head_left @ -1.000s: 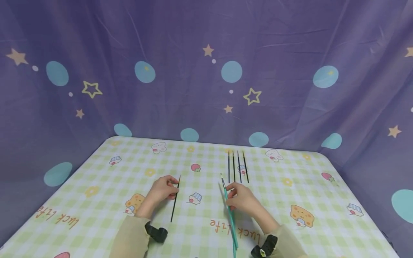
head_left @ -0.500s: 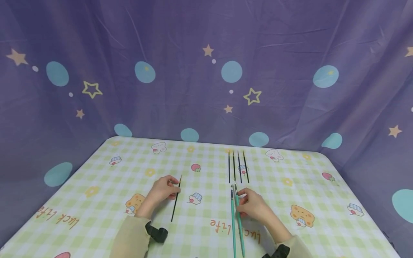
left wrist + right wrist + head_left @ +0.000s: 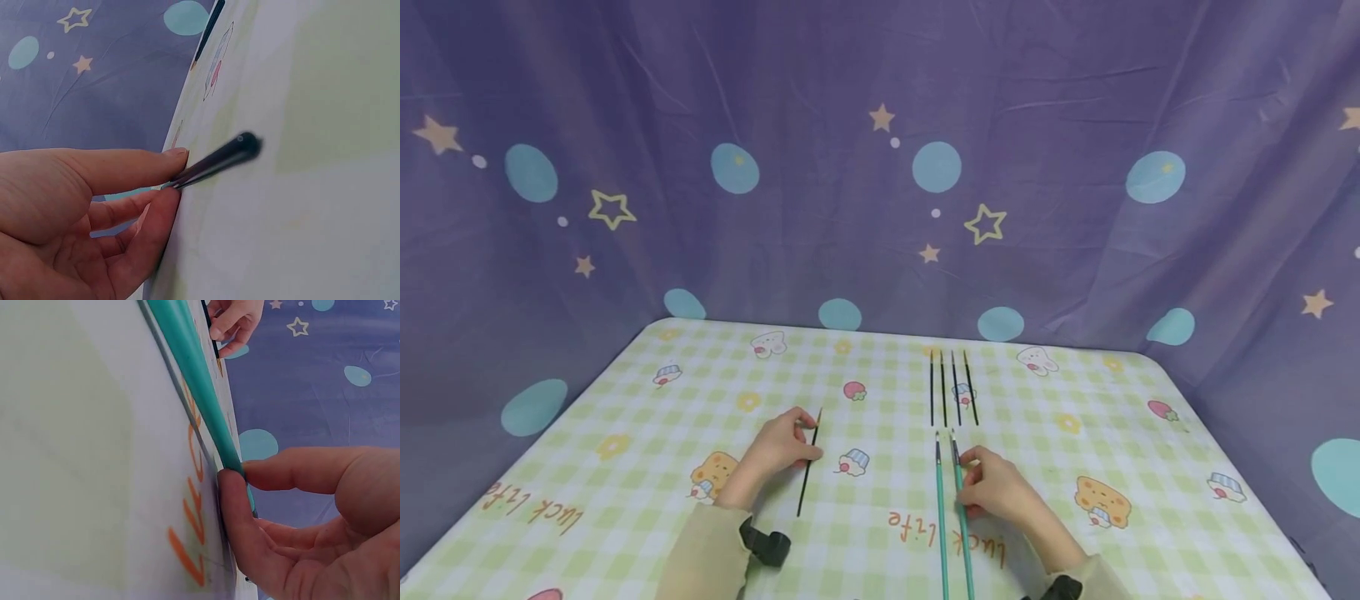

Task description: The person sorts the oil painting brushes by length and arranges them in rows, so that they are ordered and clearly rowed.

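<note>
My left hand (image 3: 775,446) pinches a thin black paintbrush (image 3: 807,475) between thumb and finger, its bristles pointing away from me. In the left wrist view, the rounded handle end of that black brush (image 3: 219,159) faces the camera. On the right, my right hand (image 3: 992,483) pinches a teal-handled paintbrush (image 3: 966,533) below its bristle end. Its handle runs along the cloth, close to the surface, in the right wrist view. A second teal paintbrush (image 3: 942,517) lies just left of it, nearly parallel and apart. Whether the black brush in my left hand touches the cloth, I cannot tell.
Several black paintbrushes (image 3: 932,392) lie in a row beyond the teal ones, bristles toward the back. A green-and-white checked cloth (image 3: 662,450) with printed cartoons covers the table. Behind its far edge hangs a purple curtain (image 3: 820,233).
My right hand has left one teal brush lying straight and moved right with the other, setting it alongside toward me. My left hand and its black brush have hardly moved.
</note>
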`<state>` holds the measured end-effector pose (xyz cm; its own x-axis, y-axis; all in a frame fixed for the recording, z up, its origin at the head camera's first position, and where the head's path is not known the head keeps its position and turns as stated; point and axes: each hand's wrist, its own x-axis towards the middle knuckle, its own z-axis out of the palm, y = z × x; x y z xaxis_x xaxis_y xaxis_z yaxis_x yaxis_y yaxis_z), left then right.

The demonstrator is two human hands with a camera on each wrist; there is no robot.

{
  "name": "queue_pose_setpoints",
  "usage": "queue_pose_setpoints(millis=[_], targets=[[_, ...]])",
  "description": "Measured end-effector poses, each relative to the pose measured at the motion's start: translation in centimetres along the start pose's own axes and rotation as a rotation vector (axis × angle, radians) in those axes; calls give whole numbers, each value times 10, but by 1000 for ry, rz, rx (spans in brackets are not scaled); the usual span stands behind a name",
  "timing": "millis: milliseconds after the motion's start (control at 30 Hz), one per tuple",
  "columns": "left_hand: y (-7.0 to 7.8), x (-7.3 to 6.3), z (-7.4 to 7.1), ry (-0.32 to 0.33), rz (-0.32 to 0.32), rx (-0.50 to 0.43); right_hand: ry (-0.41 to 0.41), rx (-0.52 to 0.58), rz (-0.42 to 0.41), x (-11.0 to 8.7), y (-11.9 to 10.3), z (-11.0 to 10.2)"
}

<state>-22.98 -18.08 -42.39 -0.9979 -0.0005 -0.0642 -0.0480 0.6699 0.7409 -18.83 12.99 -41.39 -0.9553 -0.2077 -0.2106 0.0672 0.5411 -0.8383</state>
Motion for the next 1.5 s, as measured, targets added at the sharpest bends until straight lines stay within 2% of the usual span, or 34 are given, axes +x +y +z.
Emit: queue_pose_setpoints(millis=[300, 700, 933, 1500], targets=[[1, -2, -1, -19, 5, -2, 13, 28, 28, 4, 3, 3], [0, 1, -2, -32, -20, -5, 14, -30, 100, 7, 0, 4], [2, 1, -3, -34, -31, 5, 20, 6, 99, 7, 1, 4], [11, 0, 4, 28, -38, 180, 14, 55, 74, 6, 3, 4]])
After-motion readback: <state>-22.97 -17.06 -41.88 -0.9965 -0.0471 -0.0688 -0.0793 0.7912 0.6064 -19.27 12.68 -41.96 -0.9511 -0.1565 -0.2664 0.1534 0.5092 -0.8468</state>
